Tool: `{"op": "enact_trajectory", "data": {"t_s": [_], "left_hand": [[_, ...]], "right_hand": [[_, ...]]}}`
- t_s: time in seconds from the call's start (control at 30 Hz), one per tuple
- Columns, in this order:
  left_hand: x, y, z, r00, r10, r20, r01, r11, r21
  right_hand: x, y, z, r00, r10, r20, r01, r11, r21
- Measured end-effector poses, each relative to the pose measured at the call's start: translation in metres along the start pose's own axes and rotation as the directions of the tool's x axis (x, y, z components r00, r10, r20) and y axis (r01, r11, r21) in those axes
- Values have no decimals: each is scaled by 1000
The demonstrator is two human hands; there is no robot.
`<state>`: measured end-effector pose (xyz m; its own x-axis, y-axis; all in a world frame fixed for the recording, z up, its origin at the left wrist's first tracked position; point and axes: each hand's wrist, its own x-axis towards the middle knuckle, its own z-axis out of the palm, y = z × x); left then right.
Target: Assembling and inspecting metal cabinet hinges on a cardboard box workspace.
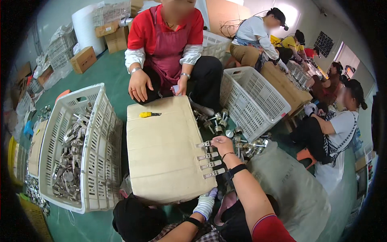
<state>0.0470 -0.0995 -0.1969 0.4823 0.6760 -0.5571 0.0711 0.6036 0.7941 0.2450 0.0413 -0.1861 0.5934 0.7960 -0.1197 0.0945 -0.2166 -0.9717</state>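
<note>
the right hand [222,144] pinches the farthest clip [204,144] at the right edge of the desk [165,149]; three more clips [211,165] lie nearer, in one row. the gloved left hand [204,205] is at the near corner; i cannot tell if it holds something.

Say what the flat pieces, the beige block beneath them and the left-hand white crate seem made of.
Flat pieces: probably metal, polished, from their silvery shine. Beige block: possibly taped cardboard, satiny, from its creased bands; core hidden. White crate: likely moulded plastic, matte, from its lattice walls.
</note>
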Motion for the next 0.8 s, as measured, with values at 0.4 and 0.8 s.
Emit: {"op": "enact_trajectory", "data": {"t_s": [0.4, 0.8], "left_hand": [[7, -13, -2, 1000, 7, -10, -8, 1000, -28], [13, -23, -6, 997, 79, -9, -78, 996, 36]], "right_hand": [[-1, 9, 8, 996, 58, 60, -58, 998, -13], [-1, 5, 11, 997, 66, 43, -60, 991, -115]]}}
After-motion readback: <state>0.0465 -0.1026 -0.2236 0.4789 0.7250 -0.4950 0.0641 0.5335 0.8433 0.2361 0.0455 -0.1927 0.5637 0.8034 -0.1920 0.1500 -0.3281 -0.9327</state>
